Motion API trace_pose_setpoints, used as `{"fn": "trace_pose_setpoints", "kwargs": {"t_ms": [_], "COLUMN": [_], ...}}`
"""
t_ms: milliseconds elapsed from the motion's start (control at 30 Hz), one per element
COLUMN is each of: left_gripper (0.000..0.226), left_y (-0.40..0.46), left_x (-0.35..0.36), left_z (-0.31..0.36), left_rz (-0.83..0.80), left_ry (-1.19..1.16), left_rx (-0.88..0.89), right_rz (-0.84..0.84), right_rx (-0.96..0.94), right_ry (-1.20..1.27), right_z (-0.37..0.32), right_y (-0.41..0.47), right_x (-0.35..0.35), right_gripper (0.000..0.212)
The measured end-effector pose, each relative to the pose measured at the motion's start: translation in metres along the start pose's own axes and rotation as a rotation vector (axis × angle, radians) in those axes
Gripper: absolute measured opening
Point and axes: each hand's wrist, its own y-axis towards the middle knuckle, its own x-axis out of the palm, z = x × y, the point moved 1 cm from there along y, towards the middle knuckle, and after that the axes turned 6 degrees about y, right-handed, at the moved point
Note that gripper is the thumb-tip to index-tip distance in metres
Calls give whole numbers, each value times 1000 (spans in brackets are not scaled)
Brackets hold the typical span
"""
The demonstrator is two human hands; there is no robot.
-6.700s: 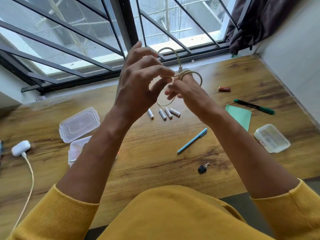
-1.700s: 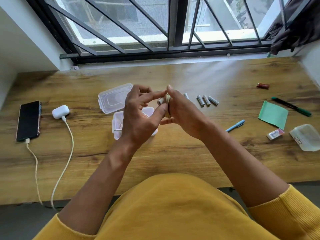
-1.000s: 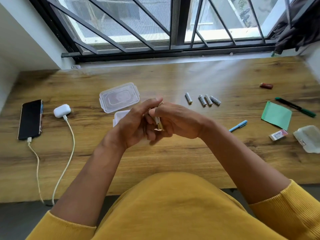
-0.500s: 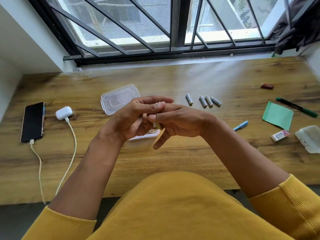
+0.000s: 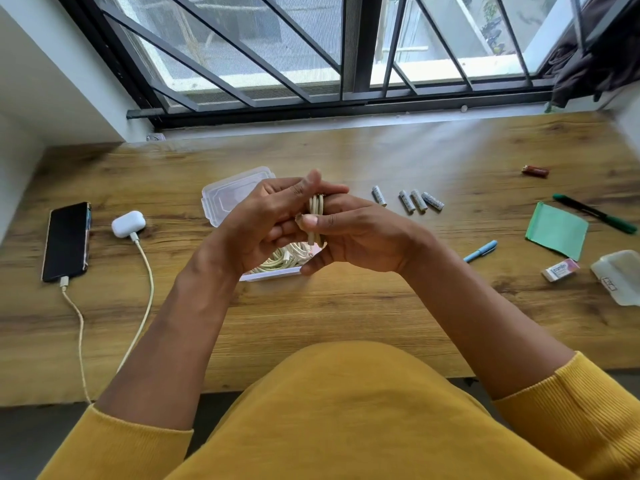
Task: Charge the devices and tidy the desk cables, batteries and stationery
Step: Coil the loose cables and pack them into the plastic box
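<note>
Head view shows both hands meeting above the wooden counter [image 5: 346, 313], squeezing a coiled cream charging cable [image 5: 317, 216] into a tight bundle. The left hand [image 5: 263, 223] curls its fingers round the near side of the coil; the right hand [image 5: 360, 237] pinches it from the other side, thumb across the loops. Directly beneath sits an open clear plastic box [image 5: 273, 273] already holding more cream cable, its clear rectangular lid [image 5: 228, 195] lying just behind. Cable tidying looks like the step in hand, with the black phone [image 5: 65, 240] and white earbud case [image 5: 127, 223] already plugged in at the left. Next, the bundle probably needs lowering into the box without springing open. Four white batteries [image 5: 408, 200], a blue pen [image 5: 479, 251], a green pen [image 5: 595, 213] and a white eraser [image 5: 559, 270] are not yet sorted.
</note>
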Motion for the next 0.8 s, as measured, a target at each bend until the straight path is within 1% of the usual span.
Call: {"fn": "trace_pose_setpoints", "kwargs": {"t_ms": [133,200,267,300,367,433,500,600,733,800], "left_gripper": [53,65,67,68,77,84,86,78,48,42], "left_y": [-7,-9,-11,-12,-14,-16,-17,-16,-13,-11], "left_x": [0,-1,0,1,1,-1,-1,0,3,5], "left_z": [4,6,7,8,9,8,6,2,-2,-3], "left_rz": [-55,-106,-125,-116,-118,-153,-164,-105,55,97], "left_ry": [14,49,130,173,226,216,200,207,273,292], "left_rx": [102,134,121,100,72,80,111,155,203,200], "right_rz": [-55,-48,-36,-33,-36,-38,-23,1,21,27], "right_rx": [-34,-61,-77,-77,-72,-60,-54,-50,-47,-31], "right_ry": [94,138,177,193,211,227,233,225,189,181], "right_z": [-3,-3,-2,-1,0,0,0,-2,-1,0], "right_y": [0,0,-1,-2,-4,-5,-6,-7,-5,-4], "right_x": [0,-1,-4,-5,-7,-10,-12,-11,-9,-9], "right_gripper": [32,40,46,46,44,41,37,36,43,45]}}
